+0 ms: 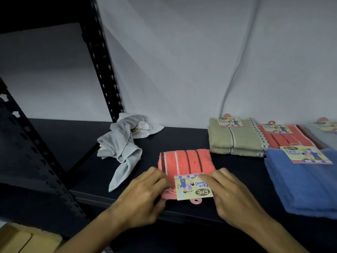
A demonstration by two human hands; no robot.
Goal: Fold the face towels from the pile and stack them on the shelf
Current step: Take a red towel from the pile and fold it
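Note:
A folded coral striped face towel (185, 161) lies on the dark shelf (182, 139) near its front edge, its paper label (193, 187) facing me. My left hand (145, 194) holds the towel's left near corner, thumb under the edge. My right hand (231, 196) holds the right near corner with fingertips on the label. A crumpled pile of grey and white towels (122, 143) sits to the left. Folded towels lie at the right: olive (235, 139), coral (288, 137) and blue (302, 183).
A black perforated upright post (102, 61) stands at the back left and another (36, 147) at the front left. A white sheet (200, 61) hangs behind the shelf. Yellowish cloth (27, 240) lies on a lower level at bottom left.

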